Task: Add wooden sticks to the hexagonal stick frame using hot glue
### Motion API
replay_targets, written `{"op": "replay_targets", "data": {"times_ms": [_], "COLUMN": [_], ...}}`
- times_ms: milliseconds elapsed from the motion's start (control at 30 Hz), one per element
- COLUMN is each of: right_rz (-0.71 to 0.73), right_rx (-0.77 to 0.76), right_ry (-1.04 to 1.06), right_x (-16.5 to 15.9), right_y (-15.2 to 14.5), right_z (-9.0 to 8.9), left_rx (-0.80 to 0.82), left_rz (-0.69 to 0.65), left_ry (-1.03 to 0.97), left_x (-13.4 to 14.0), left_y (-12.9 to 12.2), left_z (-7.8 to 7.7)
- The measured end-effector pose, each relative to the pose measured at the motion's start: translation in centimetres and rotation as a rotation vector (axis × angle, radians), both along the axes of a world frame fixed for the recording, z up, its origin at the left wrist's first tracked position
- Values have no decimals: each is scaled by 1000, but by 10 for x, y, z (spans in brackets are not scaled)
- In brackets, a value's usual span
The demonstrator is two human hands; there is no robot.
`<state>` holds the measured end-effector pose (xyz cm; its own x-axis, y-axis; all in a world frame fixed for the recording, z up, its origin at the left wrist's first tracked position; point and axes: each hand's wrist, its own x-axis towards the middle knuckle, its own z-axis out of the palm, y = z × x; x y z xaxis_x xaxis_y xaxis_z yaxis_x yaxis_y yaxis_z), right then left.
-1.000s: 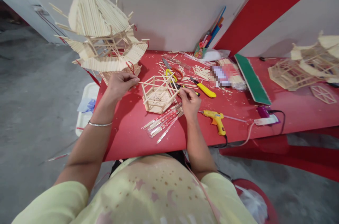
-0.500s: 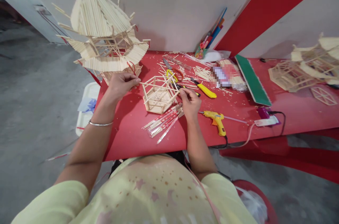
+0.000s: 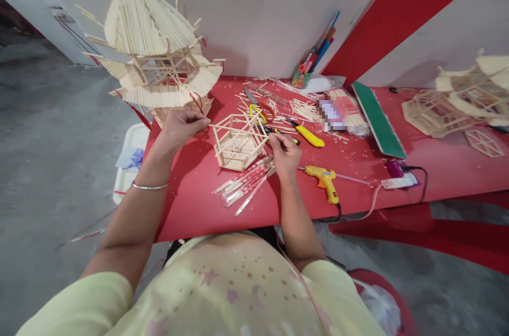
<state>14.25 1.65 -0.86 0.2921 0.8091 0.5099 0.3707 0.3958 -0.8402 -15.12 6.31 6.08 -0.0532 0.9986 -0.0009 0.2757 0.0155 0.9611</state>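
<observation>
A hexagonal frame of thin wooden sticks (image 3: 238,158) stands on the red table in front of me. Across its top runs a thin wooden stick (image 3: 238,131), pinched near its two ends. My left hand (image 3: 181,128) has thumb and forefinger closed on the left end, beside the foot of a tall stick pagoda (image 3: 147,18). At the frame's right corner, my right hand (image 3: 285,153) grips the other end, its fingertips partly hiding it. Whether the stick touches the frame's top I cannot tell. Plastic-wrapped chopsticks (image 3: 246,182) lie below the frame.
A yellow glue gun (image 3: 326,181) lies right of my right hand. Behind are a yellow-handled cutter (image 3: 310,135), scissors (image 3: 251,97) and loose sticks (image 3: 304,110). A green board (image 3: 379,118), a power strip (image 3: 400,181) and another stick model (image 3: 429,111) are farther right.
</observation>
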Motion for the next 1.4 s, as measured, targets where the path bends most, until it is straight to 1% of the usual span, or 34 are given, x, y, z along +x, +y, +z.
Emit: {"op": "replay_targets", "data": {"times_ms": [233,333,433,567,767,967,1133,1400], "right_rz": [15,41,50,54,29,13,6,-7], "right_rx": [-16,13,34,12,79,62,98,79], "right_ry": [4,0,-30,-70,-104,-145,-144,-139], "right_x": [-1,1,4,6,5,5,4,2], "right_y": [-3,-3,-3,-3,-4,-6,-7,-5], "right_z": [0,-2,-6,-8,-8,-6,-2,-3], "left_rx": [-45,-70,-95,-131,-151,-178,-170,-186], "left_rz": [-38,-61,-72,-80,-103,-108,-129,-103], "left_ry": [3,-12,-34,-74,-105,-128,-145,-131], "left_x": [-1,-1,-1,-2,-3,-3,-5,-4], "left_y": [1,2,2,3,3,3,4,3], "left_z": [-4,-5,-5,-5,-5,-4,-5,-5]}}
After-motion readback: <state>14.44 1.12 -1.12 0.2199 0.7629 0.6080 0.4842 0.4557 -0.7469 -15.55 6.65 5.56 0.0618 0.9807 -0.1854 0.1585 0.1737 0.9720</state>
